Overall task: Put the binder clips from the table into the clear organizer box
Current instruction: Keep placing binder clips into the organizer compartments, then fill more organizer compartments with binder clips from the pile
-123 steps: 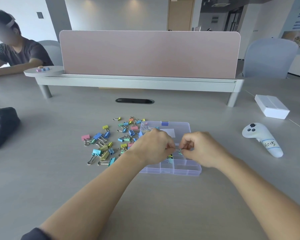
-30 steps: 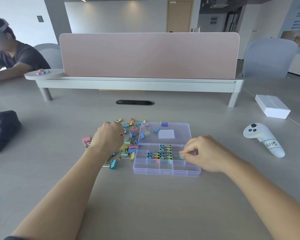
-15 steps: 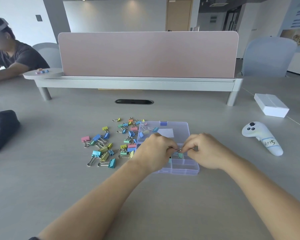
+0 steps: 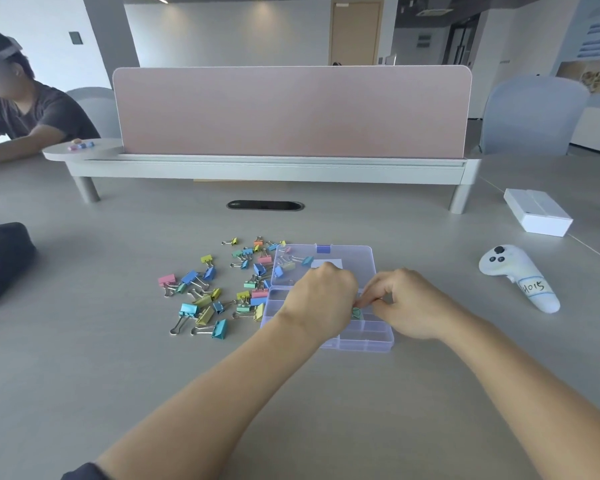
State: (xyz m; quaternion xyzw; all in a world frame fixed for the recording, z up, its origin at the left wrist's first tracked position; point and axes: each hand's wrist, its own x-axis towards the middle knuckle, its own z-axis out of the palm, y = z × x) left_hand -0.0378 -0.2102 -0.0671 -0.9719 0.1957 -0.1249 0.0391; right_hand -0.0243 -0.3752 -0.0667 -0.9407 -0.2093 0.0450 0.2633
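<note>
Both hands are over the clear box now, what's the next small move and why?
Probably ease the small green binder clip, seemingly pinched where the left hand and right hand meet, down into the clear plastic organizer box compartment beneath, then release: it sits over the box, and many coloured clips wait on the grey table.

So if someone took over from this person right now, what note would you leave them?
Right hand pinches a small green binder clip over the clear organizer box.
Left hand is curled against the same clip; its grip is hidden.
Done: anything already filed is hidden under the hands.
Left: seat this clip, then move the loose binder clips lying left of the box, plus a few at its open lid.
</note>
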